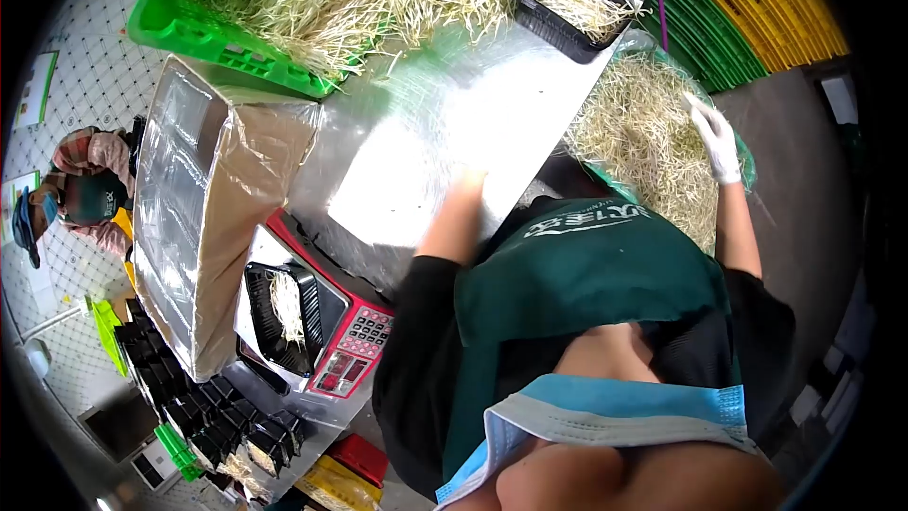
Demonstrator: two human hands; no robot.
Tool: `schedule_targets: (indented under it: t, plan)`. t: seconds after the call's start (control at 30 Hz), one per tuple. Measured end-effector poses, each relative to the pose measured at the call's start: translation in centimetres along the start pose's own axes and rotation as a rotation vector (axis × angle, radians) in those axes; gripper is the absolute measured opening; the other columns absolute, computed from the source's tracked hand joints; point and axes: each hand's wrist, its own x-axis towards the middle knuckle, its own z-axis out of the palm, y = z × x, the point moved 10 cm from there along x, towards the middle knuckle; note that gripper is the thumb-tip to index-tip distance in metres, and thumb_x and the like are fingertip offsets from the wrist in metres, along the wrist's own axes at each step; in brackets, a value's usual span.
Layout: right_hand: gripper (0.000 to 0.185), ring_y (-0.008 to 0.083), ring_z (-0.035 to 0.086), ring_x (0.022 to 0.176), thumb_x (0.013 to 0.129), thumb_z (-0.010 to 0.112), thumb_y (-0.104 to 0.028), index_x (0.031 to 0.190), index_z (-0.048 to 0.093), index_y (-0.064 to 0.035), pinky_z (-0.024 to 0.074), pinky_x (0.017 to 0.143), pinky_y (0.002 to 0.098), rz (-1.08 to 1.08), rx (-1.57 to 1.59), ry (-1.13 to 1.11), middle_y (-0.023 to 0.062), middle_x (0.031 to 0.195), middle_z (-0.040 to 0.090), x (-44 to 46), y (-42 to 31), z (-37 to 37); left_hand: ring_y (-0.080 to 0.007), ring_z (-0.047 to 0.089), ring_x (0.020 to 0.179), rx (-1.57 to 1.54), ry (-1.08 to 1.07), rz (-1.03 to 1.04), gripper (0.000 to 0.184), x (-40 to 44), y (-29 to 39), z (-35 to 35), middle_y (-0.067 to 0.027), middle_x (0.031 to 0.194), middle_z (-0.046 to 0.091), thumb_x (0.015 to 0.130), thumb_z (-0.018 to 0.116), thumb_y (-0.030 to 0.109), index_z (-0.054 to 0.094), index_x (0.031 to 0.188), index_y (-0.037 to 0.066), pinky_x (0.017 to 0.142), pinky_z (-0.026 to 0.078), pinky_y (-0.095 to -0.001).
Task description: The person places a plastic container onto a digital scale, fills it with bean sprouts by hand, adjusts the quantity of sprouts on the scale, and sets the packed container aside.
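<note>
My right hand [716,140], in a white glove, is over the right side of a sack of bean sprouts [638,118]. Its fingers look stretched out, with nothing visible in them. My left hand [473,166] reaches over the shiny metal table [445,85]; glare and blur wash out its fingers. Near the table's far right edge stands a black plastic tray [567,5] filled with bean sprouts. Another black tray [284,317], with a few sprouts, rests on a red digital scale [355,341] to the left.
A green crate [236,57] heaped with sprouts stands at the back. Left of the table is a plastic-covered cardboard box [213,218]. Several stacked black trays [208,416] are at lower left. A co-worker [90,185] is at far left; green and yellow crates [757,0] stand upper right.
</note>
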Motion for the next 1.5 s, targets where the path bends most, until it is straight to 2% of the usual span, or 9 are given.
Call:
schedule_targets:
  t: [0.07,0.2,0.3,0.4,0.47,0.57,0.73,0.93,1.5]
  plan:
    - [0.033,0.0161,0.057,0.109,0.092,0.058,-0.018,0.120,0.060,-0.0005,0.0423,0.096,0.0283,-0.205,0.010,-0.154,0.0090,0.119,0.062,2.8,-8.1,5.4,-0.0306,0.051,0.115,-0.548,-0.559,-0.040,0.046,-0.1,12.5,5.0,-0.0162,0.124,0.055,0.080,0.067,0.033,0.060,0.119,0.010,0.099,0.039,-0.0381]
    - [0.026,0.0176,0.067,0.081,0.091,0.056,-0.022,0.108,0.066,-0.0053,0.0521,0.075,0.0267,-0.805,0.072,-0.476,0.0091,0.096,0.070,0.5,-23.2,17.8,-0.0264,0.054,0.094,-0.089,-0.162,0.086,0.046,2.3,10.2,-3.1,-0.0123,0.104,0.052,0.084,0.062,0.027,0.050,0.123,0.006,0.085,0.046,-0.0391]
    - [0.035,0.0277,0.061,0.072,0.083,0.063,-0.027,0.113,0.063,-0.0084,0.0489,0.067,0.0345,-0.906,0.104,-0.760,0.0117,0.084,0.065,-5.4,-26.6,29.8,-0.0327,0.047,0.116,-1.571,0.504,-0.939,0.041,-3.7,-2.5,-7.3,-0.0184,0.130,0.047,0.092,0.049,0.030,0.046,0.126,0.007,0.099,0.039,-0.0436]
    - [0.034,0.0293,0.057,0.074,0.081,0.065,-0.031,0.103,0.054,-0.0077,0.0467,0.066,0.0384,-0.852,0.113,-0.878,0.0131,0.084,0.057,-10.1,-25.2,38.4,-0.0323,0.041,0.125,-1.820,0.800,-0.722,0.043,-8.0,-3.3,-10.3,-0.0174,0.141,0.038,0.098,0.041,0.032,0.037,0.135,0.011,0.105,0.035,-0.0491]
    - [0.033,0.0301,0.059,0.075,0.081,0.063,-0.032,0.101,0.056,-0.0069,0.0481,0.067,0.0393,-1.010,-0.194,-1.178,0.0153,0.087,0.060,-11.5,-24.4,42.2,-0.0311,0.045,0.121,-1.686,0.917,-0.583,0.038,-13.3,-8.8,-10.9,-0.0193,0.135,0.044,0.098,0.042,0.027,0.043,0.130,0.006,0.100,0.040,-0.0446]
    - [0.037,0.0342,0.061,0.089,0.077,0.063,-0.030,0.106,0.059,-0.0074,0.0502,0.076,0.0410,-1.178,-0.433,-1.110,0.0187,0.100,0.062,-6.9,-31.9,43.5,-0.0338,0.051,0.112,-0.435,1.016,-0.587,0.034,-18.6,-6.3,-18.9,-0.0239,0.122,0.053,0.093,0.048,0.011,0.050,0.122,-0.006,0.095,0.042,-0.0382]
    - [0.046,0.0322,0.061,0.088,0.076,0.062,-0.028,0.116,0.057,-0.0073,0.0502,0.079,0.0400,-1.276,-0.577,-0.441,0.0181,0.102,0.063,12.1,-41.1,52.7,-0.0402,0.029,0.133,0.644,0.451,-0.739,0.071,-18.2,-1.6,-18.5,-0.0264,0.144,0.030,0.086,0.052,0.031,0.027,0.142,-0.005,0.111,0.018,-0.0467]
    - [0.048,0.0319,0.061,0.089,0.075,0.063,-0.030,0.117,0.056,-0.0072,0.0500,0.080,0.0398,-0.936,-0.928,-0.546,0.0181,0.103,0.062,25.3,-34.4,59.8,-0.0397,0.039,0.126,0.718,0.488,-0.725,0.070,-18.6,-2.6,-18.0,-0.0254,0.134,0.043,0.080,0.059,0.029,0.038,0.134,-0.010,0.106,0.026,-0.0492]
    - [0.054,0.0309,0.060,0.092,0.073,0.065,-0.033,0.119,0.055,-0.0069,0.0495,0.082,0.0394,-0.906,-0.962,-0.553,0.0180,0.106,0.061,27.6,-34.1,60.6,-0.0380,0.038,0.126,0.666,0.499,-0.745,0.069,-18.7,-2.6,-18.4,-0.0238,0.133,0.044,0.076,0.062,0.027,0.041,0.132,-0.009,0.107,0.026,-0.0459]
